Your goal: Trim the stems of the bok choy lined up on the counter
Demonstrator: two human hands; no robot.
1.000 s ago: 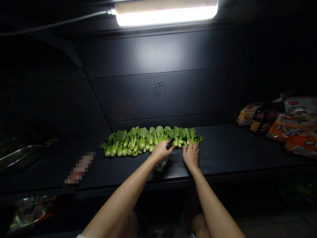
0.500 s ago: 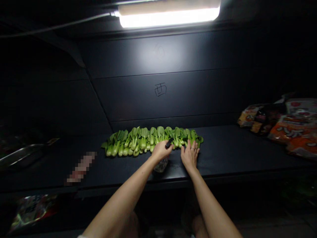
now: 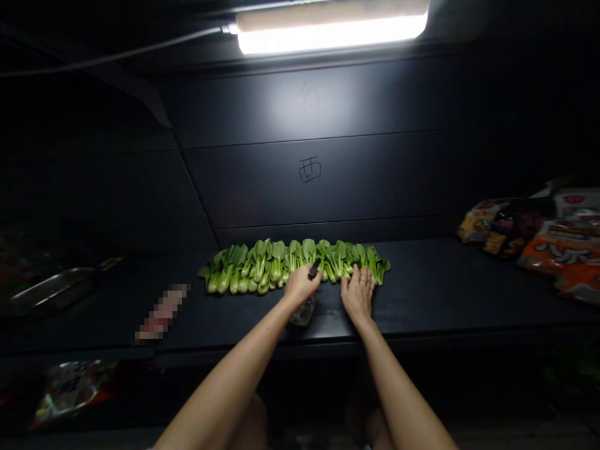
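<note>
Small heads of bok choy point(image 3: 262, 265) lie in a long row on the dark shelf point(image 3: 422, 281), leaves toward the back panel and pale stems toward me. My left hand point(image 3: 300, 286) is closed round the neck of a spray bottle point(image 3: 304, 312). The bottle's black nozzle points out past my fingers toward the vegetables, and its clear body hangs below my hand. With fingers stretched out, my right hand point(image 3: 359, 292) rests against the stems near the right end of the row. A ring sits on one of its fingers, and it grips nothing.
Printed food bags point(image 3: 562, 250) are piled on the right of the shelf. A metal tray point(image 3: 54, 290) and a blurred-out flat item point(image 3: 162, 314) lie to the left. Shiny packages point(image 3: 75, 387) sit lower left. A lamp point(image 3: 332, 31) hangs overhead.
The view has shifted slightly, so the shelf and vegetables appear a little farther right. My left hand with the spray bottle has moved slightly left along the row. My right hand stays by the stems.
</note>
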